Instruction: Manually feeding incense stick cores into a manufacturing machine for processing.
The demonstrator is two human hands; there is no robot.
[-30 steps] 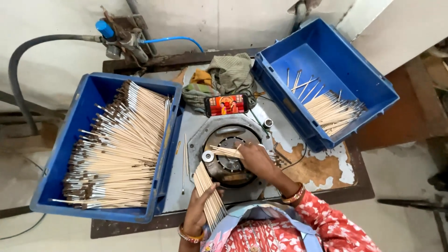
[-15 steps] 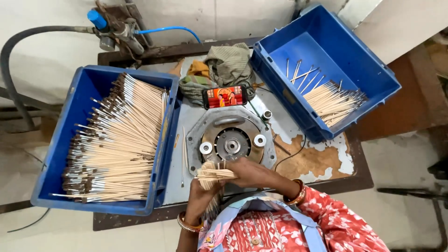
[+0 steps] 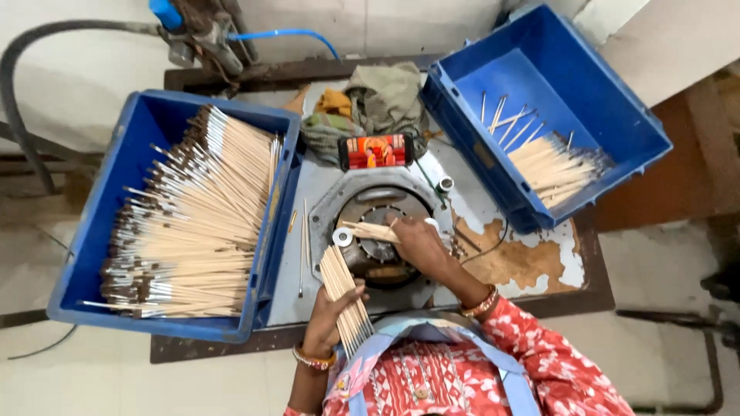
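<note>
My left hand (image 3: 333, 317) grips a bundle of pale wooden sticks (image 3: 343, 294) fanned upward beside the round metal machine head (image 3: 383, 231). Over that machine head, my right hand (image 3: 420, 245) holds a few sticks (image 3: 370, 230) pointing left across the opening. A large blue crate (image 3: 135, 162) on the left is full of brushes with wooden handles (image 3: 193, 223). At the upper right, a second blue crate (image 3: 617, 123) contains a smaller heap of sticks (image 3: 551, 166).
A phone with a red screen (image 3: 376, 151) lies above the machine head, with crumpled cloths (image 3: 374, 100) behind it. Two loose sticks (image 3: 304, 243) lie on the grey table plate. A grey hose (image 3: 54, 35) and blue air line (image 3: 285, 35) run along the back.
The right hand moved from near my body up onto the machine head with a few sticks. The left hand's bundle now fans upward beside the machine.
</note>
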